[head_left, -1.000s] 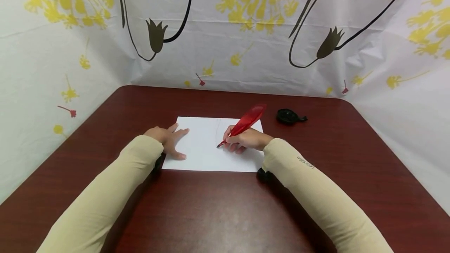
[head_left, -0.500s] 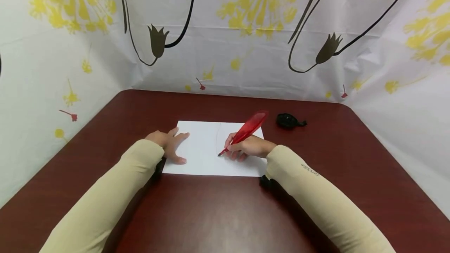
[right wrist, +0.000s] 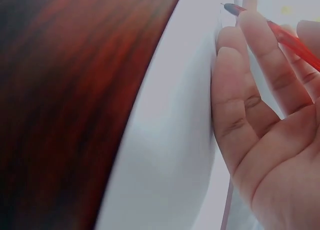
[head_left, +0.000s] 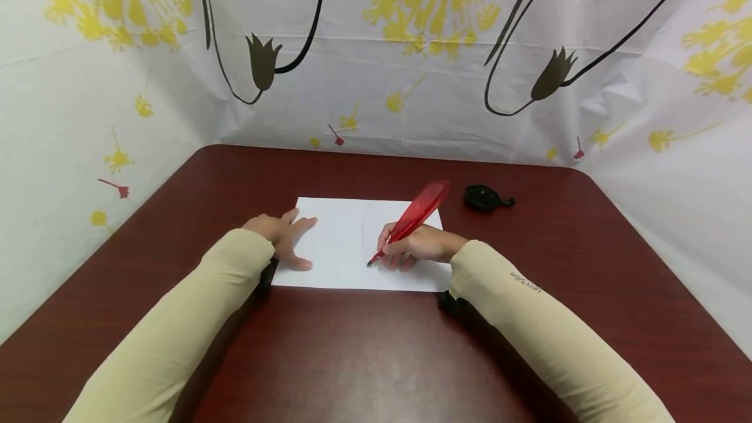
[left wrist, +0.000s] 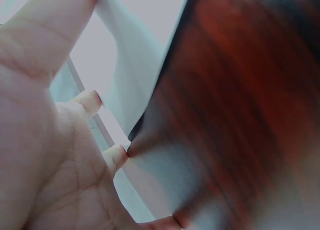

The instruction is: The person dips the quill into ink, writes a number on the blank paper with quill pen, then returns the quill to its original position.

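Note:
A white sheet of paper (head_left: 337, 247) lies on the dark red table (head_left: 364, 358), with a faint curved line drawn down its middle. My left hand (head_left: 284, 237) lies flat on the paper's left side, fingers spread and straight; the left wrist view shows its fingertips (left wrist: 116, 155) on the sheet (left wrist: 130, 54). My right hand (head_left: 414, 247) grips a red feather-shaped pen (head_left: 411, 217), its tip touching the paper near the lower end of the line. In the right wrist view the curled fingers (right wrist: 255, 94) hold the pen (right wrist: 280, 34) over the sheet (right wrist: 175, 140).
A small black crumpled object (head_left: 484, 198) lies on the table right of the paper. White cloth (head_left: 376, 51) printed with yellow flowers walls the table at the back and both sides. Bare tabletop stretches in front of the paper.
The pen tip has moved down the paper toward me, lengthening the curved line. The left hand has stayed in place.

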Demonstrator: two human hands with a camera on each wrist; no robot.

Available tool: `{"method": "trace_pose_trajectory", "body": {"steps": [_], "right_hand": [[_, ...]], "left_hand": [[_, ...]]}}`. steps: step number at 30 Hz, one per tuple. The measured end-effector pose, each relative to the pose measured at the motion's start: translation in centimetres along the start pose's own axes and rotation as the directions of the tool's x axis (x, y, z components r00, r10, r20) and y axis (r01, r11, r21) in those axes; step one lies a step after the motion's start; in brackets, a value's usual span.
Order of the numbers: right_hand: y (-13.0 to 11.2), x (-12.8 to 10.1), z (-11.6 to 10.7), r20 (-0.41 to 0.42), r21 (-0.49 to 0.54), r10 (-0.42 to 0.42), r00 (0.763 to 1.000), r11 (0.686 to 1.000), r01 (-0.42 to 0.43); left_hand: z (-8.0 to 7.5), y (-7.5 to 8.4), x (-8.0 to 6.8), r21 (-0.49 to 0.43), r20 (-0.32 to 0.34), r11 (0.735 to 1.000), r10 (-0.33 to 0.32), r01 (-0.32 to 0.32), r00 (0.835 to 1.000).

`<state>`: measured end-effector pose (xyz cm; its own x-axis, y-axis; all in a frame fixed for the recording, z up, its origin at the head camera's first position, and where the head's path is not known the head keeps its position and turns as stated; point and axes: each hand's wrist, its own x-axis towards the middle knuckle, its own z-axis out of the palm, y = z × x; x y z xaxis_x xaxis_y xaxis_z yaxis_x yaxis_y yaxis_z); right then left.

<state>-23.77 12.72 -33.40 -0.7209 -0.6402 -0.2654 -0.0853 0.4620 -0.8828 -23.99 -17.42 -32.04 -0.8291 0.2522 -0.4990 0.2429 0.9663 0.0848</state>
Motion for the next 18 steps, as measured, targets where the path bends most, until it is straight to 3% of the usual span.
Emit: {"method": "trace_pose_trajectory", "body": {"steps": [10,18], "right_hand": [[-0.18,-0.36,0.17,0.039,0.001,0.02,0.999,1.0,-0.02],[-0.02,-0.75,-0.02,0.073,0.004,0.038,0.997,0.999,-0.038]], "left_hand": [[0.06,0.1,-0.31,-0.025,-0.005,1.0,-0.018,0.017,1.0],[0.07,-0.32,0.6,0.017,0.025,1.0,-0.022,0.022,0.999]]}}
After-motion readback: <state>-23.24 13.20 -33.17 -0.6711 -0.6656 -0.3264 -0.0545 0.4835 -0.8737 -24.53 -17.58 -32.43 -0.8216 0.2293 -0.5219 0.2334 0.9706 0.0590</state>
